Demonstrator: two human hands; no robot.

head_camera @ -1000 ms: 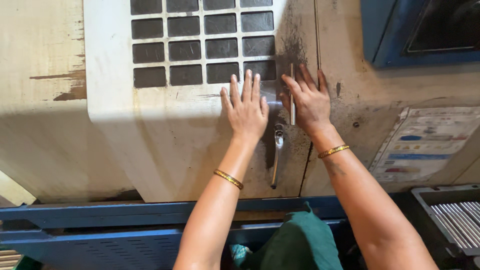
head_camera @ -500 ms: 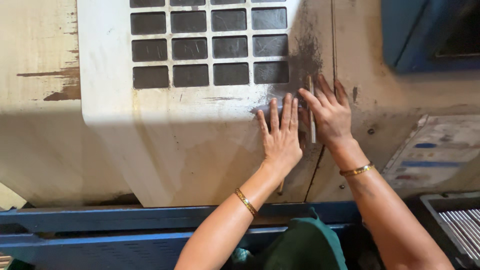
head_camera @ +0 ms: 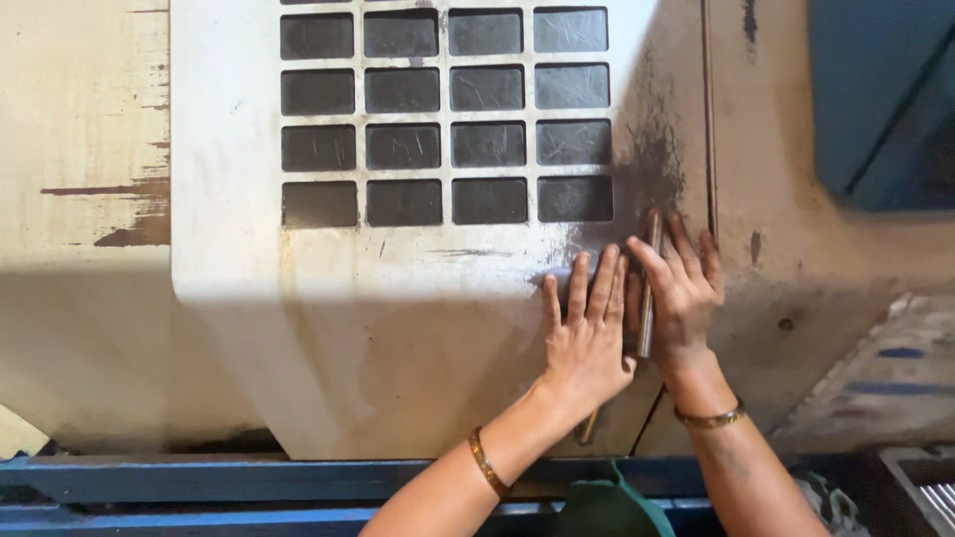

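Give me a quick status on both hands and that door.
Left hand flat on cream sliding door. Right hand fingers wrapped on metal handle bar. Nothing blocking.

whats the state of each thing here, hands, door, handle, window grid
left hand: flat, fingers spread, palm pressed on the door panel
right hand: fingers laid over the handle, not clearly closed round it
metal bar handle: upright, at the door's right edge, partly covered
cream sliding door: worn, grimy near the handle
window grid: sixteen dark panes, scratched, none seen broken
bangles: one on each wrist
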